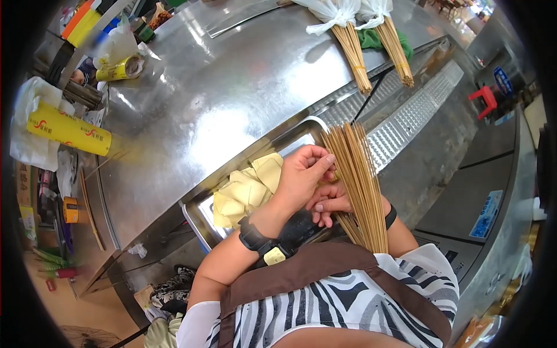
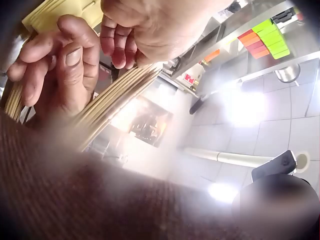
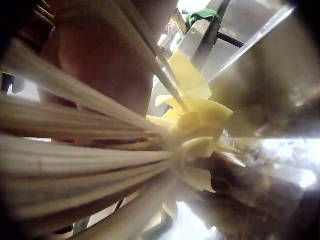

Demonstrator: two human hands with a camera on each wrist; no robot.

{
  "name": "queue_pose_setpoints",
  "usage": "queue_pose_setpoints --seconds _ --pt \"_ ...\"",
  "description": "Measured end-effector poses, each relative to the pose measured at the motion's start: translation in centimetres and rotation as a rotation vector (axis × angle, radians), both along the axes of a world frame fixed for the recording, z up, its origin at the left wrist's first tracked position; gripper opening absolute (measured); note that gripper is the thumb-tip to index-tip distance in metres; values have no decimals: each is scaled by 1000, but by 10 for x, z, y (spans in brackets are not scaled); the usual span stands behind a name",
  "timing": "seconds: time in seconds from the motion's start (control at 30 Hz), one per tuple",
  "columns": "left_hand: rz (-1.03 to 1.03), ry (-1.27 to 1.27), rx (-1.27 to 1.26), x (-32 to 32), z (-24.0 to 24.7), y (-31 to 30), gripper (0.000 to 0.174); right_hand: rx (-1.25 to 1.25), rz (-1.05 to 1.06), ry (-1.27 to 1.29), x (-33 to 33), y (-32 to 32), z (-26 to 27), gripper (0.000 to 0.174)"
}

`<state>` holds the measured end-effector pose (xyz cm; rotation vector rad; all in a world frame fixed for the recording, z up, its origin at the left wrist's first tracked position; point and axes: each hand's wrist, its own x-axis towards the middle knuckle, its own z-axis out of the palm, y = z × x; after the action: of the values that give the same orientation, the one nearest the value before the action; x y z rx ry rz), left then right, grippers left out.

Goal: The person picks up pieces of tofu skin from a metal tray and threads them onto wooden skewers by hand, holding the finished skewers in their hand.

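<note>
A large bundle of thin bamboo skewers (image 1: pixel 360 185) leans across my right wrist, its lower ends against the brown apron. My left hand (image 1: pixel 303 174) is at the bundle's left side, thumb and forefinger pinching a skewer there. Just below it is my right hand (image 1: pixel 332 203), fingers bent; I cannot tell whether they grip any skewers. In the left wrist view, skewers (image 2: pixel 112 102) run past the right hand (image 2: pixel 75 75) toward the left hand (image 2: pixel 145 30). Folded pale yellow sheets (image 1: pixel 246 188), like bean curd skin, lie heaped in a metal tray (image 1: pixel 197 223). Blurred skewers fill much of the right wrist view, overlapping the yellow sheets (image 3: pixel 200 117).
A steel worktable (image 1: pixel 232 93) stretches ahead. Two bagged skewer bundles (image 1: pixel 348 52) lie at its far right near a green cloth (image 1: pixel 371 39). Yellow film rolls (image 1: pixel 69 127) are at left. A perforated metal strip (image 1: pixel 415 119) and a grey cabinet (image 1: pixel 487 168) stand right.
</note>
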<state>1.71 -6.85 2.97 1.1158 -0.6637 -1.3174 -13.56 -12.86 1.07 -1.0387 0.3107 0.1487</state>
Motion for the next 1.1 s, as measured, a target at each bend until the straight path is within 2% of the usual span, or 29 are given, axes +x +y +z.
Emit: queue_pose_setpoints --seconds 0.23,0.3,0.37,0.43,0.47,0.5,0.57,0.6,0.63,0.7,1.1 --pt "35 6 -33 18 -5 18 6 -33 -119 -20 -1 2 5 19" --pt "13 22 -12 31 -14 28 6 173 -178 -34 -2 -1 0 18" --pt "22 8 51 36 -21 37 7 198 -142 -38 -3 -2 -9 17" --pt "3 -16 38 39 -26 41 8 48 -79 -46 -2 -2 -10 16" --pt "3 -126 75 43 -28 44 12 59 -88 -68 0 1 -8 14" --pt "6 -126 77 50 -26 48 12 62 -85 -67 0 1 -8 14" --pt "37 -1293 -234 70 -20 59 20 58 -116 -76 -1 -1 -8 13" --pt "-12 -1297 -164 76 -19 64 28 60 -120 -74 -2 -2 -10 13" --pt "-14 -1294 -161 81 -20 67 28 67 -120 -91 -3 -3 -13 14" --pt "-125 -1506 -234 89 -23 72 27 78 -113 -106 -2 -3 -15 14" --pt "-262 -1513 -356 98 -33 65 12 41 -105 7 3 0 -3 15"
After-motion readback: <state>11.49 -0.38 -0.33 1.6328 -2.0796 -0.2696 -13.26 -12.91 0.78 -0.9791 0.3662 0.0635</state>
